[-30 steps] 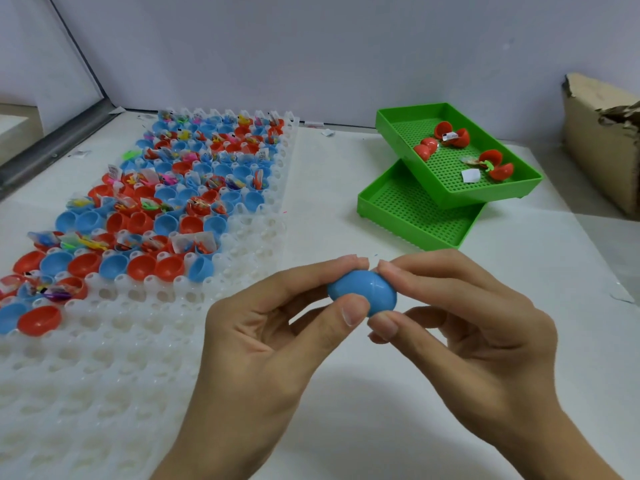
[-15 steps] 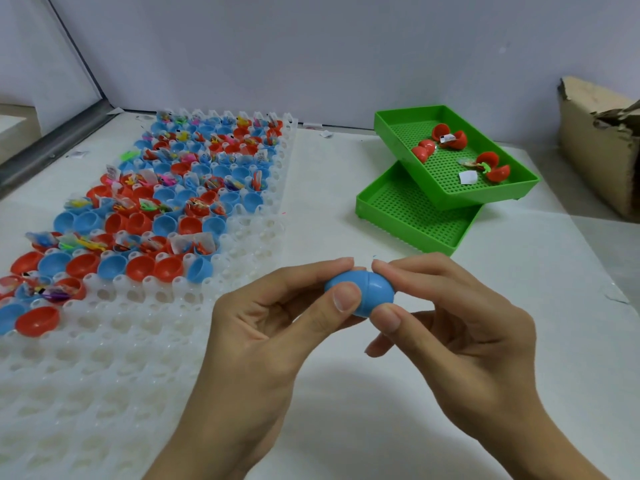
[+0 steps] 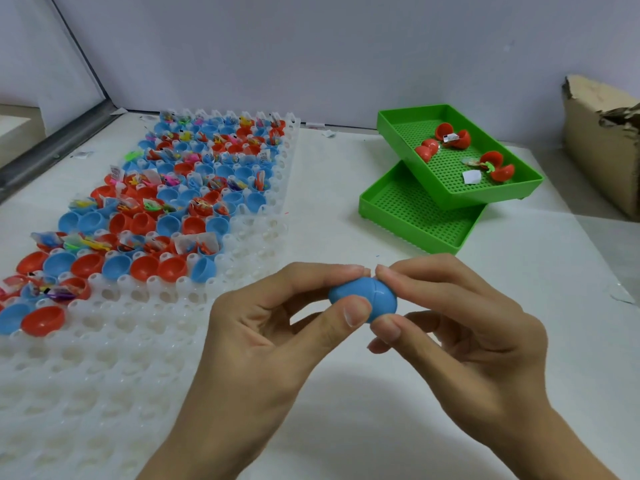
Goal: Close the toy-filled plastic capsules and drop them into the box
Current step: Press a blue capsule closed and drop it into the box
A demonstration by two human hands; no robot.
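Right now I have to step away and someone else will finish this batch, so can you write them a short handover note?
Left hand and right hand both pinch one blue capsule between fingertips and thumbs, above the table in front of you; its two halves are together, seam visible.
Cardboard box stands at the far right, contents not visible.
White holder tray on the left: near rows empty, far rows hold many open red and blue halves with bagged toys.
Upper green tray holds a few open red capsules.
Left: drop this capsule in the box, then close the rest.
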